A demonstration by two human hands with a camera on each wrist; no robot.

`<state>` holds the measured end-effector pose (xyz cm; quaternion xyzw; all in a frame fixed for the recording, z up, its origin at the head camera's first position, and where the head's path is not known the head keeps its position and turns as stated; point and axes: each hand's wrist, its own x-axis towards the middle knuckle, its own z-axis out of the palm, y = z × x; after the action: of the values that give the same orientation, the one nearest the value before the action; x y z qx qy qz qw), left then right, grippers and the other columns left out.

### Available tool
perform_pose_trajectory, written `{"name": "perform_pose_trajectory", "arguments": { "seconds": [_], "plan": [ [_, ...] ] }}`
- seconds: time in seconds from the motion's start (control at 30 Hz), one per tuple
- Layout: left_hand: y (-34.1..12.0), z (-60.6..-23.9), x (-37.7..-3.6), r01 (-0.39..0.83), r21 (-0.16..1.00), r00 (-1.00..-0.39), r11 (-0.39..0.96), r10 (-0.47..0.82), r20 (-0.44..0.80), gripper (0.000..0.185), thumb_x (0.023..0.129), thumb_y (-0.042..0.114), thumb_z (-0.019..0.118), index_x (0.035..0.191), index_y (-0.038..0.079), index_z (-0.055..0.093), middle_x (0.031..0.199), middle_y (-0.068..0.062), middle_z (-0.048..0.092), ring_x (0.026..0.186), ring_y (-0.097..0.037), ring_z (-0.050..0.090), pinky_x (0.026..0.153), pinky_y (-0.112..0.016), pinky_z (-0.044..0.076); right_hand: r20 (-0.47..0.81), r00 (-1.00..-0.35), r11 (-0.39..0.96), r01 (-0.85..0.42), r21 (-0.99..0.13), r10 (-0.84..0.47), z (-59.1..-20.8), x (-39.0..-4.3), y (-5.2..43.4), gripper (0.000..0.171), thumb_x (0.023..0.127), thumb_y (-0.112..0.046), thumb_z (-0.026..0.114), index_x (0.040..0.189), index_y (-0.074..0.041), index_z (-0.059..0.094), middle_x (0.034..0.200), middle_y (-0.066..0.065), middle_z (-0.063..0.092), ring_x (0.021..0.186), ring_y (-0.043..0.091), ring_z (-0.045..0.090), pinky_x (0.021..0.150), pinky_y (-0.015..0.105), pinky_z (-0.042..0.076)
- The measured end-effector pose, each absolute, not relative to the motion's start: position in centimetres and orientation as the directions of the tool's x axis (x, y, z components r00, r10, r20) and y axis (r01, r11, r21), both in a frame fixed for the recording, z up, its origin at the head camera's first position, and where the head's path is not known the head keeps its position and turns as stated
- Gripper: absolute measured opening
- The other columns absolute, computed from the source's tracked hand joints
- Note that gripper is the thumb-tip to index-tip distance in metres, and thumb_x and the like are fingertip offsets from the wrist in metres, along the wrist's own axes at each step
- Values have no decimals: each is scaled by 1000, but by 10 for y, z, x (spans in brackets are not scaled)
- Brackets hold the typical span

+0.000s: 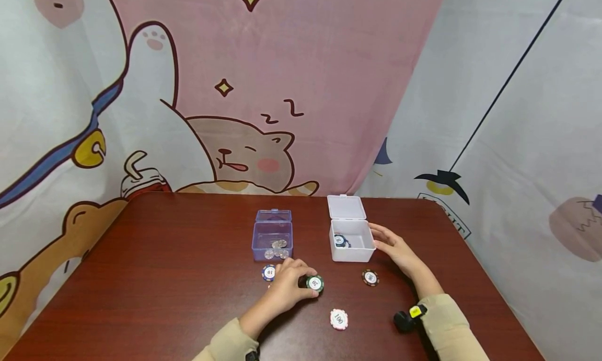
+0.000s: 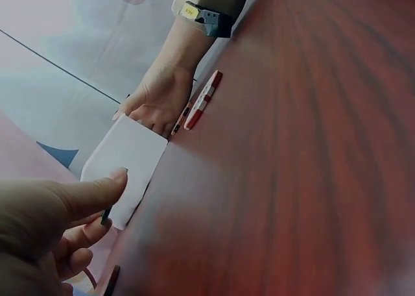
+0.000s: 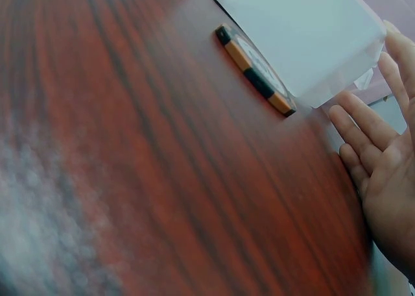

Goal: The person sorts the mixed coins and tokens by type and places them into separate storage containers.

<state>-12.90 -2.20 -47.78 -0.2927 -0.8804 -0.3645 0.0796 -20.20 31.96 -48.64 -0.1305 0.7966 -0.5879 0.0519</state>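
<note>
Between thumb and fingers, my left hand (image 1: 288, 282) pinches a green-edged poker chip (image 1: 315, 283) in front of the boxes. Only a thin green edge of it shows in the left wrist view. A white plastic box (image 1: 352, 255) stands with its lid tilted back, and a few chips (image 1: 340, 241) lie at its left inside. My right hand (image 1: 394, 250) rests at that box's right wall with fingers extended. A black-and-orange chip (image 1: 370, 278) lies flat just before the box; the right wrist view shows it close to the box wall.
A translucent blue box (image 1: 258, 252), lid up, holds several clear discs (image 1: 276, 253). Near the left hand lies a blue chip (image 1: 268, 272), partly hidden. A white-and-pink chip (image 1: 338, 319) lies nearer on the brown table (image 1: 164, 277). A printed cloth (image 1: 329, 89) hangs behind.
</note>
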Motion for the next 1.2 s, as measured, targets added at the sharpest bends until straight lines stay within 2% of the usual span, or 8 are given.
{"name": "perform_pose_trajectory", "arguments": {
  "seconds": [0.17,0.37,0.57,0.77,0.97,1.2],
  "plan": [
    [-14,-473,-131,581,590,-813,561,443,379,39,67,26,85,101,13,74,90,8,61,89,-11,47,79,-32,32,78,-959,270,-154,-950,-273,-487,-202,320,51,97,-12,55,145,-9,39,142,19,44,124,22,46,95,28,38],
    [-5,-470,-134,567,598,-822,567,429,373,38,68,28,85,101,14,74,90,9,61,90,-10,47,78,-32,32,78,-958,275,-156,-949,-277,-485,-202,319,51,97,-13,56,145,-10,39,141,19,45,125,26,45,97,35,36],
    [3,-464,-140,547,622,-836,560,407,369,37,69,27,84,102,14,74,91,8,61,92,-11,47,79,-33,32,83,-957,274,-161,-948,-277,-486,-202,319,51,97,-11,55,145,-9,39,141,19,45,125,28,44,95,31,37],
    [12,-457,-144,541,638,-840,549,389,377,37,70,28,84,103,14,74,93,8,61,93,-11,47,78,-32,32,84,-957,272,-162,-948,-276,-487,-202,320,51,97,-11,55,145,-8,39,141,20,45,126,32,43,97,37,35],
    [18,-450,-150,535,655,-844,534,372,386,37,71,27,84,104,14,74,94,7,61,94,-12,47,78,-32,31,88,-955,263,-165,-951,-282,-486,-202,320,50,97,-10,54,145,-8,39,141,20,45,126,32,43,95,29,37],
    [27,-439,-159,541,666,-840,513,355,409,38,72,25,84,105,11,74,97,4,61,96,-15,47,79,-34,32,86,-955,267,-165,-949,-284,-485,-201,319,51,97,-12,55,145,-10,40,141,19,45,123,24,47,94,27,38]
  ]
}}
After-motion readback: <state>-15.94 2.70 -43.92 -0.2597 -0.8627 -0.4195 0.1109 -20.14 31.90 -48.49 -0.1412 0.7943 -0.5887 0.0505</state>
